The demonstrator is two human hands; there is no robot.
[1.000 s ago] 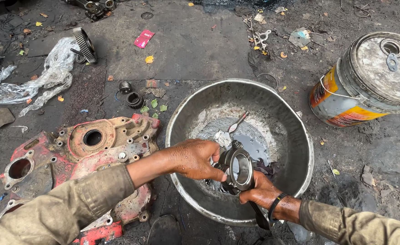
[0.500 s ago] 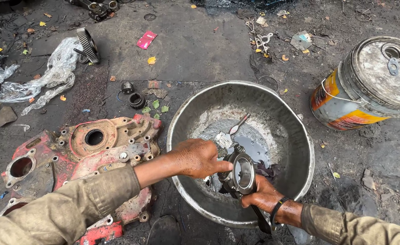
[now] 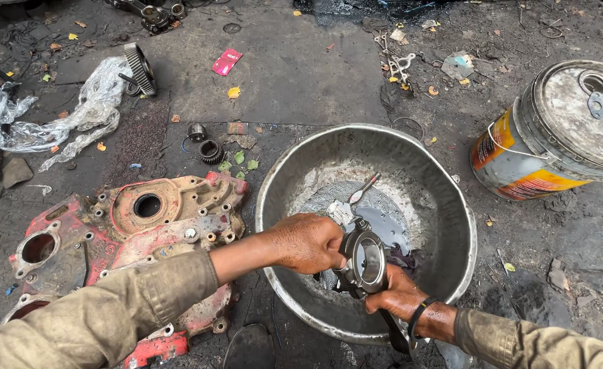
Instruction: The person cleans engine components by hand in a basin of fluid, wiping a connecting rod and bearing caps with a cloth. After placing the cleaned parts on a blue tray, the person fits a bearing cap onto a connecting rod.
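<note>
1. Over a metal basin [image 3: 452,198] on an oily workshop floor, a person holds a connecting rod [image 3: 364,263] in both hands, its big ring end up, seemingly so drips fall back inside
2. The left hand [image 3: 308,242] is curled shut around the ring's left side, steadying it from above the near rim
3. The right hand [image 3: 400,297], wearing a dark wristband, is closed around the rod's lower part from underneath; the shank appears to run down past that wrist
4. A shallow pool of grey liquid lies in the basin bottom, with a small metal tool [image 3: 363,189] resting in it, just beyond the rod
5. A red engine cover [image 3: 130,232] lies flat on the ground left of the basin, partly under the left sleeve, near enough to reach
6. A dented paint can [image 3: 561,130] lies on its side to the right; a gear [image 3: 139,68] and crumpled plastic sheet [image 3: 55,123] sit well apart at upper left
</note>
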